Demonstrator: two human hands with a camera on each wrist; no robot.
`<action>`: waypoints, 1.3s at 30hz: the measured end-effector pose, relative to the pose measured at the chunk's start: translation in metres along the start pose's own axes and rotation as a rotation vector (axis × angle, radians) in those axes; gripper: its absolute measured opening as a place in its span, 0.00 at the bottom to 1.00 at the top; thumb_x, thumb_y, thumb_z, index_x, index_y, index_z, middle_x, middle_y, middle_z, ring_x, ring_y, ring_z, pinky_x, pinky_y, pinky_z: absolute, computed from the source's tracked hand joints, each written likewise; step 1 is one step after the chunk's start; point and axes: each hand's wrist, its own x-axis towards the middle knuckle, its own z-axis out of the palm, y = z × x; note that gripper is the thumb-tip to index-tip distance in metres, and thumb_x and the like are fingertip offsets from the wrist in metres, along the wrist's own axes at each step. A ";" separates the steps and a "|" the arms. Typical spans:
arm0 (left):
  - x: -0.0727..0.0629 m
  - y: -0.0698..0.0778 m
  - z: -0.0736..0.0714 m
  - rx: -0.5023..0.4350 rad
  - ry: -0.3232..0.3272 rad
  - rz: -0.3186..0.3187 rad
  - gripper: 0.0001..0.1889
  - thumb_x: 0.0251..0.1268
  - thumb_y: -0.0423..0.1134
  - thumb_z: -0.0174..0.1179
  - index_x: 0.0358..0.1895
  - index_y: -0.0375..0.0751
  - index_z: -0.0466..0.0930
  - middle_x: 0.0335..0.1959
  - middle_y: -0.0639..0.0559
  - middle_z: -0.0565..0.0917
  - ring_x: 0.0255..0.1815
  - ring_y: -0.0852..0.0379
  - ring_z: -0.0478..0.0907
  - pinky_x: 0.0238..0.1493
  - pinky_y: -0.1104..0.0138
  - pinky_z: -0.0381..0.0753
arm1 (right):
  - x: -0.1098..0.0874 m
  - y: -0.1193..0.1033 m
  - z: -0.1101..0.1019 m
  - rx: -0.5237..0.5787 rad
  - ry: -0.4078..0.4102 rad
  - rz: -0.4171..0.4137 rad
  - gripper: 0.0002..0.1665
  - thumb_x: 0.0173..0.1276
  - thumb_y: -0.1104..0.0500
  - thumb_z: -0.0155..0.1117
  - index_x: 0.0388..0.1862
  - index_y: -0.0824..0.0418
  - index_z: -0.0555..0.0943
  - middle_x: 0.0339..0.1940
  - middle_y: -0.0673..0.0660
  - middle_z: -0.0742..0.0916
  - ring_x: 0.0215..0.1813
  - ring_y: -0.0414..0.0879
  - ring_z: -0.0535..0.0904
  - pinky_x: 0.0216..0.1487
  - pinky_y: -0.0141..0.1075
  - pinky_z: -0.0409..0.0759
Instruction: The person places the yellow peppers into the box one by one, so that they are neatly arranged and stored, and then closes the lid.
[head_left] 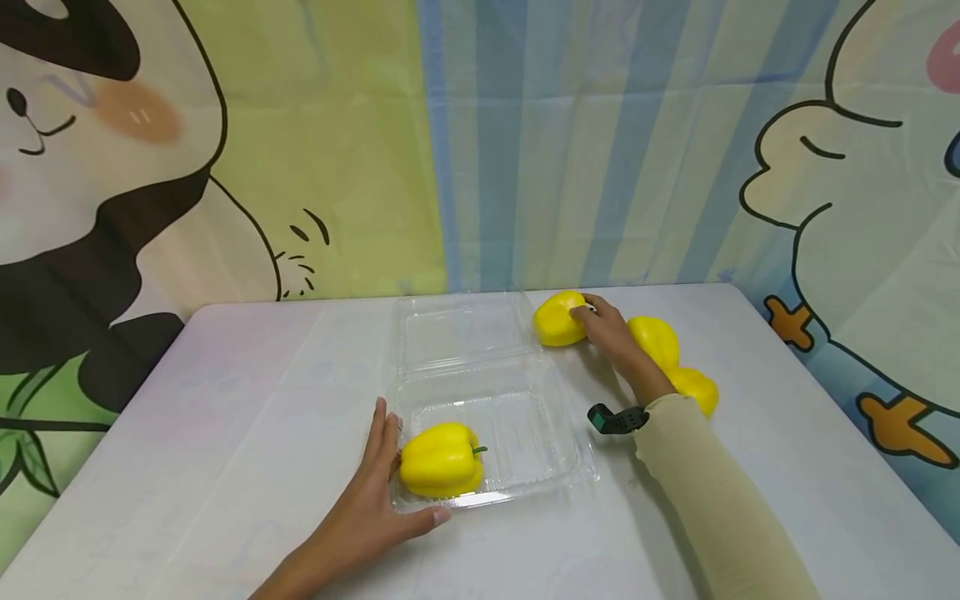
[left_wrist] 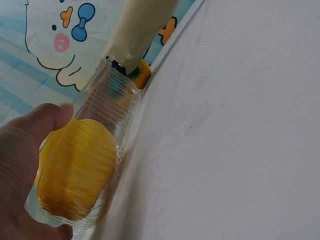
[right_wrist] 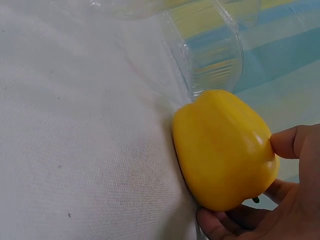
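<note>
A yellow bell pepper [head_left: 559, 319] is gripped at its stem end by my right hand [head_left: 609, 332], thumb on one side and fingers curled on the other. In the right wrist view this bell pepper [right_wrist: 225, 150] sits low against the white tabletop, close to the clear plastic. My left hand [head_left: 375, 492] rests at the near left corner of an open clear plastic clamshell container [head_left: 525, 433], fingers straight along its side and thumb at the front rim. Another yellow bell pepper [head_left: 441, 460] lies inside the container's near left corner, its green stem pointing right.
Two more yellow bell peppers, a farther one [head_left: 654, 340] and a nearer one [head_left: 694, 388], lie right of the container, partly behind my right forearm. The clamshell's lid [head_left: 465, 329] lies folded back on the white table [head_left: 247, 433]. A cartoon-printed curtain [head_left: 360, 150] hangs behind.
</note>
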 end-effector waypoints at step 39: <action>0.000 -0.001 0.000 0.025 0.007 0.033 0.70 0.41 0.65 0.74 0.78 0.38 0.35 0.78 0.61 0.25 0.76 0.43 0.44 0.67 0.42 0.54 | -0.004 0.004 -0.004 0.040 0.211 -0.242 0.40 0.72 0.45 0.59 0.77 0.55 0.58 0.73 0.63 0.66 0.67 0.59 0.66 0.63 0.47 0.72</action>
